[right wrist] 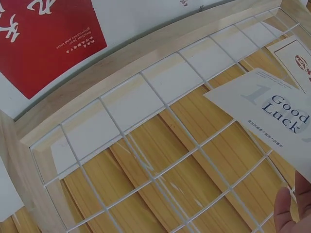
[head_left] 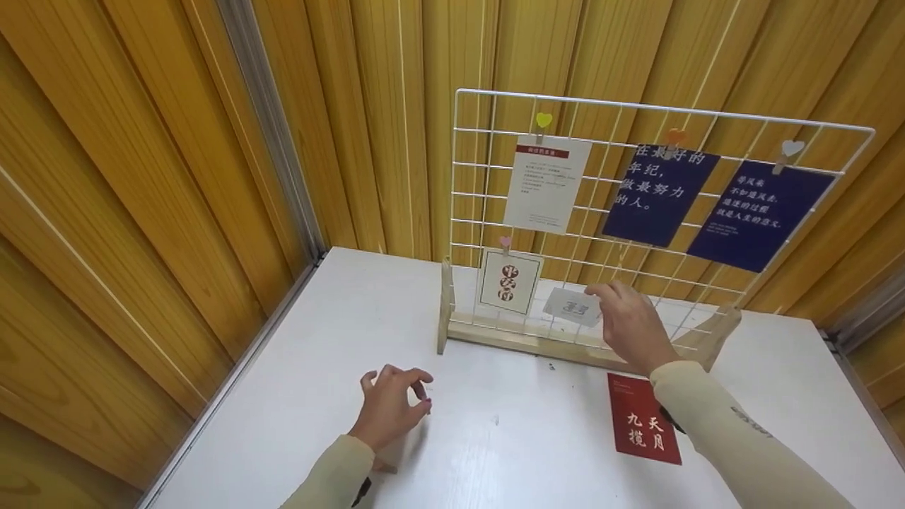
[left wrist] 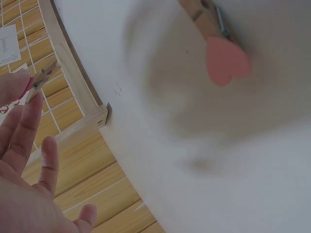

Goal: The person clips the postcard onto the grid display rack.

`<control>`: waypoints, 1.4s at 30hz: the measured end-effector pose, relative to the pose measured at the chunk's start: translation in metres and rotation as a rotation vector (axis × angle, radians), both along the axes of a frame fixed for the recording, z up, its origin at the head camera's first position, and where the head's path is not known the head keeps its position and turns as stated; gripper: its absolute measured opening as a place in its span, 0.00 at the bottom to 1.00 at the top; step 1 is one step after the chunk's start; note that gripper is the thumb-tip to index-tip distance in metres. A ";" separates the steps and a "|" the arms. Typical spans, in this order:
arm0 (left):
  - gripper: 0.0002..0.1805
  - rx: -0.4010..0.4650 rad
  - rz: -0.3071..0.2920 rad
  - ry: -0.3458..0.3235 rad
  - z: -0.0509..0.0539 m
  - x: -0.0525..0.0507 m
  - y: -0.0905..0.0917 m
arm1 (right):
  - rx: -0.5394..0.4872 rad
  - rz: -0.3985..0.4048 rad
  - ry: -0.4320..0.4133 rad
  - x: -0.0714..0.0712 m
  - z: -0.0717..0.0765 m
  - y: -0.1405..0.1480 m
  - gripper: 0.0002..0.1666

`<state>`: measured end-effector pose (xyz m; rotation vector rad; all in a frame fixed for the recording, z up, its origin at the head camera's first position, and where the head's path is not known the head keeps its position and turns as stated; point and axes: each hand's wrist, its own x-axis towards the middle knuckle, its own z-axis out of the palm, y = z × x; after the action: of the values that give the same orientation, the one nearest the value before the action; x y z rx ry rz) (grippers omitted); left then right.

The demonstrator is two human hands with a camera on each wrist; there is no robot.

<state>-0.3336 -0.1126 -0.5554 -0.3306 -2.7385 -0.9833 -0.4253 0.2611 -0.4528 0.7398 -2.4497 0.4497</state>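
Note:
My right hand [head_left: 633, 322] pinches the edge of a white "Good Luck" card [head_left: 571, 307] at the lower part of a white wire grid [right wrist: 167, 104]. The card's grey and blue print shows in the right wrist view. My left hand [head_left: 391, 403] is over the white table, left of the grid. Its thumb and fingers pinch a small wooden clothespin [left wrist: 43, 77] with a magenta piece on it, partly hidden by the thumb. A cream card [head_left: 510, 281] with red characters hangs beside the Good Luck card under a pink heart clothespin [head_left: 505, 244].
Higher on the grid hang a white card [head_left: 548, 184] and two navy cards [head_left: 661, 198], under heart clothespins. A wooden stand [head_left: 537, 346] supports the grid. A red card [head_left: 643, 420] lies in front; a coral-heart clothespin [left wrist: 226, 60] lies near my left wrist.

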 end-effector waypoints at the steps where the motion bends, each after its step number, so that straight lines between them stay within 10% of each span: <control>1: 0.14 -0.001 -0.002 0.001 0.000 0.000 -0.001 | 0.006 -0.009 0.011 -0.001 0.000 -0.001 0.18; 17: 0.15 -0.007 0.004 0.013 -0.003 -0.002 -0.008 | -0.069 -0.088 0.205 -0.027 -0.005 -0.001 0.12; 42: 0.14 -0.019 -0.002 0.059 0.015 -0.012 0.004 | -0.093 -0.160 0.242 -0.045 -0.013 -0.007 0.13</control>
<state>-0.3454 -0.1085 -0.5404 -0.3597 -2.6966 -0.9335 -0.4699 0.2539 -0.4660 0.5213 -2.2244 0.3857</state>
